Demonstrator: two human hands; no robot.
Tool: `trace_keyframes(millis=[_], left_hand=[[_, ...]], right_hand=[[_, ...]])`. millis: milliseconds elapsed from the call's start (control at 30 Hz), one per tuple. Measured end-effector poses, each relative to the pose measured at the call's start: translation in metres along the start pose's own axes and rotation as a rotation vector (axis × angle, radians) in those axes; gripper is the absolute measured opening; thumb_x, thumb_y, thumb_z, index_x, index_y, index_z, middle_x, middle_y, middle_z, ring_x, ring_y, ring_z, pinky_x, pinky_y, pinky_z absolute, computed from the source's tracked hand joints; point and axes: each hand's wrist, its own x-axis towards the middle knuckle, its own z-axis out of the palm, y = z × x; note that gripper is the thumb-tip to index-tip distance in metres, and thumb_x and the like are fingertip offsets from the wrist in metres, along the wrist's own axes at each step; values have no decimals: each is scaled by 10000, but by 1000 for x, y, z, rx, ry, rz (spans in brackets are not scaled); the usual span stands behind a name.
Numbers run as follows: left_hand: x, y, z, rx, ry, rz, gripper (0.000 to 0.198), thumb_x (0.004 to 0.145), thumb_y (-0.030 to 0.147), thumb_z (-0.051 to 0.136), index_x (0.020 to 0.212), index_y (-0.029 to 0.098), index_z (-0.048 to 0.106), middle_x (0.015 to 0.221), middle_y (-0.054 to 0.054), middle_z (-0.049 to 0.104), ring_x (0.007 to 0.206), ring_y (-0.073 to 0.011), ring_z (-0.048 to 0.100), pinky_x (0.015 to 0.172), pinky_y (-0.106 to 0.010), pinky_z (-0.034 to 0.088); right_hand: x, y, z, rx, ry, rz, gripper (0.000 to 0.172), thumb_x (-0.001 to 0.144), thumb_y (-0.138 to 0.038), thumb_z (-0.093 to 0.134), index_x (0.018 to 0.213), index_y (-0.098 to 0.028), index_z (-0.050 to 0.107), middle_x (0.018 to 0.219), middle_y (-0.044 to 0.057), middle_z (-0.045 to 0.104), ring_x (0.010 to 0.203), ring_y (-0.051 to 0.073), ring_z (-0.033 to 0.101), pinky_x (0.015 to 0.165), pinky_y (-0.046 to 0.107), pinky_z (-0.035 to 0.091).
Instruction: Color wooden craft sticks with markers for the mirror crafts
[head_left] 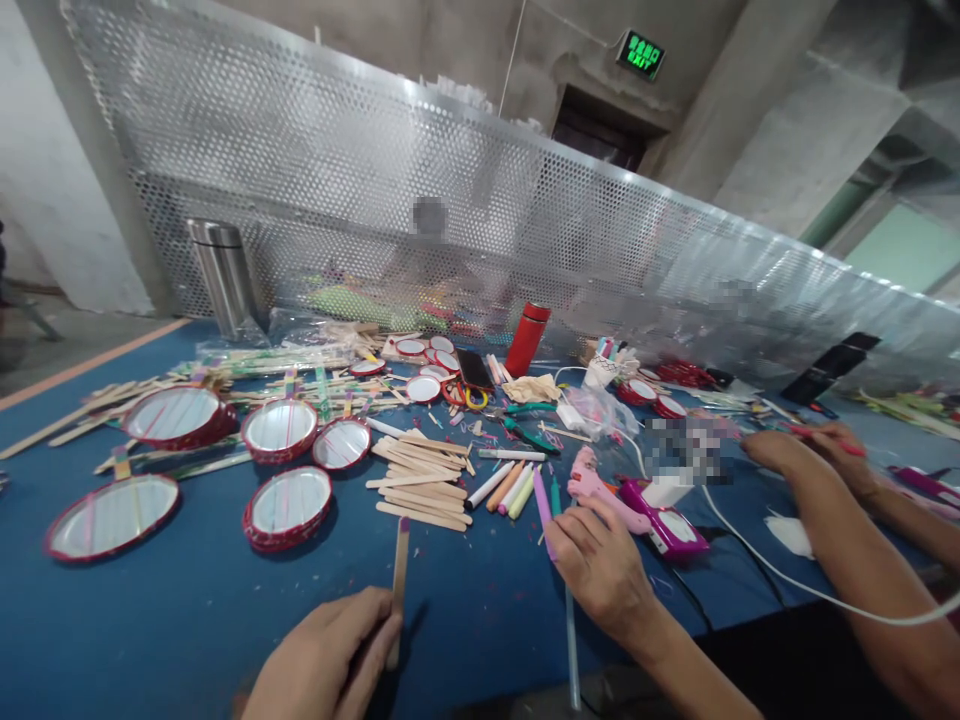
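My left hand [322, 660] is at the bottom edge, closed on a wooden craft stick [399, 580] whose purple-tipped end points up over the blue table [187, 610]. My right hand [596, 565] rests knuckles-up on the table with fingers curled around a purple marker [541, 500], right beside a pink glue gun [600, 485]. A pile of plain wooden sticks [424, 480] lies just beyond both hands. Several red-rimmed round lids [289, 505] sit to the left.
Another person's arms [832, 510] reach in from the right, holding a red pen. A white cable [795, 580] crosses the table. A red flask [527, 338], steel flask [223, 275], scissors [525, 425], markers [510, 488] and a perforated metal screen [450, 180] stand behind.
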Motion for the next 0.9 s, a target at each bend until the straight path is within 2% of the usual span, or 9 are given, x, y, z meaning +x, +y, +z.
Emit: trace_keyframes(millis=[300, 567, 733, 900], left_hand=[[-1, 3, 4, 29, -41, -84, 315, 935, 389, 417, 724, 257, 609, 671, 20, 685, 605, -122, 655, 562, -157, 493], [-1, 5, 3, -11, -94, -98, 313, 936, 395, 411, 719, 258, 589, 657, 31, 676, 605, -121, 647, 574, -163, 490], [-1, 4, 5, 5, -82, -83, 338, 946, 398, 388, 721, 256, 596, 693, 24, 694, 628, -129, 658, 592, -181, 503], [-4, 0, 8, 31, -80, -63, 300, 945, 397, 411, 783, 261, 623, 758, 15, 714, 670, -134, 672, 616, -187, 519]], right_hand=[[-4, 2, 2, -1, -50, 6, 157, 926, -80, 422, 908, -108, 576, 713, 60, 596, 724, 191, 488, 821, 419, 417], [2, 1, 4, -59, -129, 9, 238, 939, -99, 383, 853, -122, 604, 675, 46, 568, 674, 187, 460, 777, 387, 389], [5, -2, 8, -104, -146, -1, 266, 918, -49, 389, 812, -133, 618, 644, 37, 557, 651, 183, 461, 772, 374, 372], [6, -5, 8, -116, -180, -19, 234, 939, -90, 418, 871, -142, 636, 653, 29, 563, 648, 181, 482, 774, 367, 367]])
